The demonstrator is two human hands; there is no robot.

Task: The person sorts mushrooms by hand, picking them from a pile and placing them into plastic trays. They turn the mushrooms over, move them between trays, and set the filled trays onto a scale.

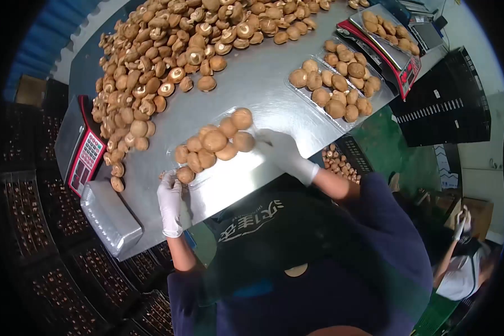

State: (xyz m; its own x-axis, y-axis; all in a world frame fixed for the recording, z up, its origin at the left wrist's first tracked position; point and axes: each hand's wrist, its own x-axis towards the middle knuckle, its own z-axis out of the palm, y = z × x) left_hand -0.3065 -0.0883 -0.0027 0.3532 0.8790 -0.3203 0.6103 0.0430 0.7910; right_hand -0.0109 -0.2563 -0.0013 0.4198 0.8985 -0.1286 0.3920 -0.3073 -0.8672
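Shiitake mushrooms [214,140] lay cap-up in a loose cluster between your gloved hands, mid-view, on what looked like a clear plastic tray [204,185] on the metal table [246,73]. Your left hand [169,206] was at the cluster's 7 o'clock end, fingers bent beside the lowest cap; whether they pinched the rim was unclear. Your right hand [288,155] was at 3 o'clock, fingers extended but blurred, so their grip could not be told. The mushroom pile [151,61] spread at 11 o'clock, filled trays [336,89] sat at 2, and a red scale [88,154] stood at 9. You seemed to be settling the caps; moving them called for light, level handling, as edge ones could roll.
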